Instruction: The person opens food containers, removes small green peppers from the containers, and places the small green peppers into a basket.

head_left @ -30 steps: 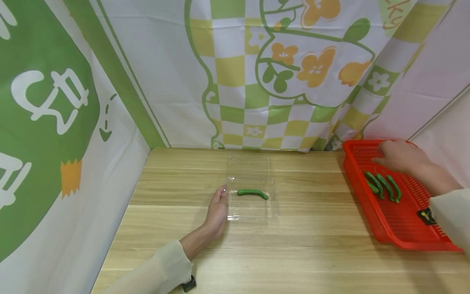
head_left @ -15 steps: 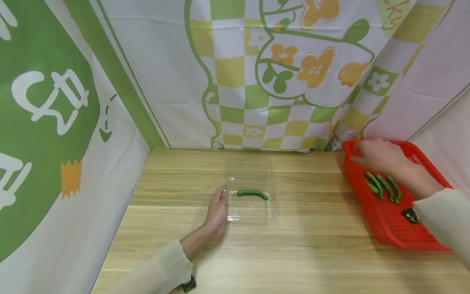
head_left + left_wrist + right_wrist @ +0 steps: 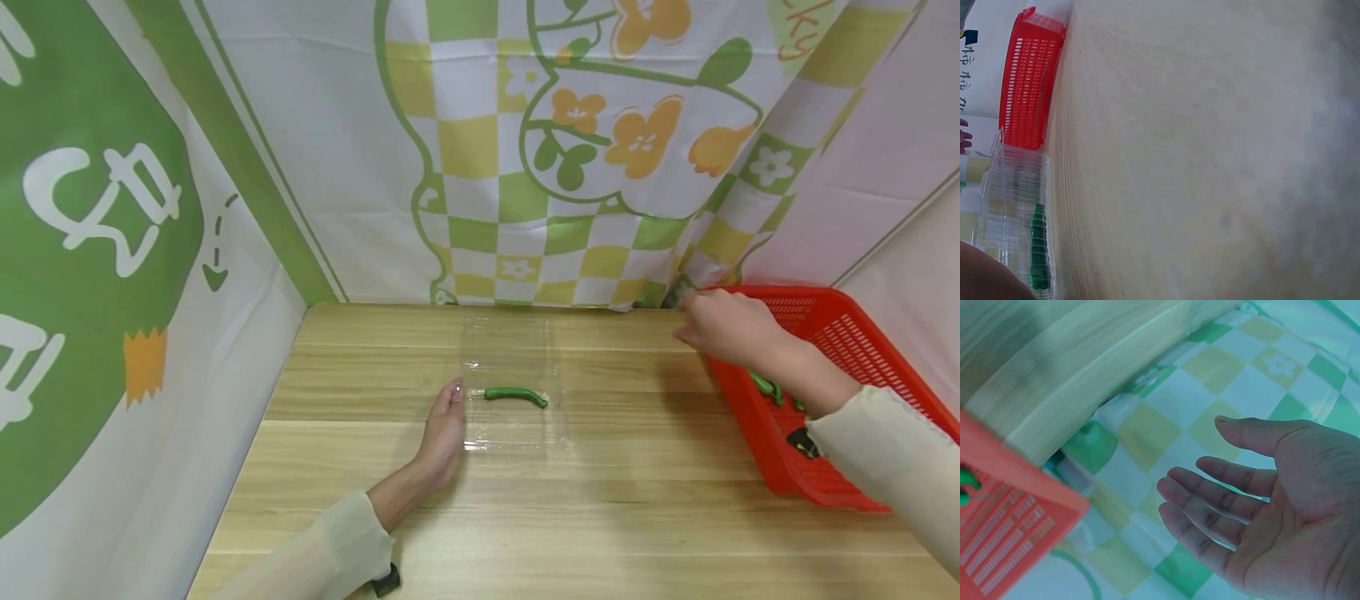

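A clear plastic clamshell box (image 3: 510, 429) lies with its lid folded back on the table. One curved green chili pepper (image 3: 516, 394) rests inside it. My left hand (image 3: 442, 433) holds the box at its left side, thumb at the rim; its other fingers are mostly hidden. My right hand (image 3: 731, 329) is above the back left corner of the red plastic basket (image 3: 750, 442). In the right wrist view, that hand's palm and spread, slightly bent fingers (image 3: 1210, 519) show nothing held. More green chili peppers (image 3: 763, 383) lie in the basket, partly covered by the right forearm.
A small black item (image 3: 802, 443) shows in the basket beside the right sleeve. The wooden table (image 3: 600, 517) meets a patterned curtain (image 3: 525, 233) at the back and a printed cloth wall (image 3: 247, 333) on the left.
My right hand has moved left from over the basket's inside to its back left corner. The basket's right part has shifted slightly left. My left hand, the box and its pepper stay put.
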`<state>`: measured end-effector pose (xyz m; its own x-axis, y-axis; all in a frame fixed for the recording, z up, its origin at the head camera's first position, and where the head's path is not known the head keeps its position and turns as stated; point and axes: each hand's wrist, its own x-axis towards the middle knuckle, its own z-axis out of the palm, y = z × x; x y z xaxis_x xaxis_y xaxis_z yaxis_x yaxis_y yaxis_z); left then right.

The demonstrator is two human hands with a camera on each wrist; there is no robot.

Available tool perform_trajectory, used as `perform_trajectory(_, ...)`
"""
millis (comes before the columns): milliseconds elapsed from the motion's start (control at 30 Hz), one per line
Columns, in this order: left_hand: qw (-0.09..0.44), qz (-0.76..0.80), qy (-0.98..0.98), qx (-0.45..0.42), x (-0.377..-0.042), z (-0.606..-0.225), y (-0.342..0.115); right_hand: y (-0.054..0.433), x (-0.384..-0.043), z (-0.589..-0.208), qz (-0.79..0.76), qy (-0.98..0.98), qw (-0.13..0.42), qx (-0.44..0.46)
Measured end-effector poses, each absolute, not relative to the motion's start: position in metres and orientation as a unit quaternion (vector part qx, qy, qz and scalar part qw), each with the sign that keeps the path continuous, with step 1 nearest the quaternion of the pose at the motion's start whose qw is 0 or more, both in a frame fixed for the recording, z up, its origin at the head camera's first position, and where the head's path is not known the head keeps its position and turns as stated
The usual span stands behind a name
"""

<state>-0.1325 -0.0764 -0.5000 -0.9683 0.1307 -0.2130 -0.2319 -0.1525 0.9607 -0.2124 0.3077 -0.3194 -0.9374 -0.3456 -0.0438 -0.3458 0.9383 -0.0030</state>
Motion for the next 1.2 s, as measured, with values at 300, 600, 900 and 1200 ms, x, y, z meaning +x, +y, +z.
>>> perform_trajectory(300,0.12,0.759,0.639,-0.039,-0.133,-0.499,-0.077,0.283,-0.207,-0.33,0.014,0.98,0.027,-0.197)
perform_trajectory(600,0.122,0.758,0.639,-0.041,-0.133,-0.5,-0.076,0.259,-0.201,-0.337,0.007,0.974,0.011,-0.224)
perform_trajectory(900,0.122,0.759,0.638,-0.034,-0.131,-0.499,-0.077,0.233,-0.2,-0.345,0.023,0.969,0.016,-0.246)
perform_trajectory(1200,0.123,0.761,0.636,-0.037,-0.132,-0.499,-0.077,0.212,-0.2,-0.357,0.018,0.966,0.028,-0.258)
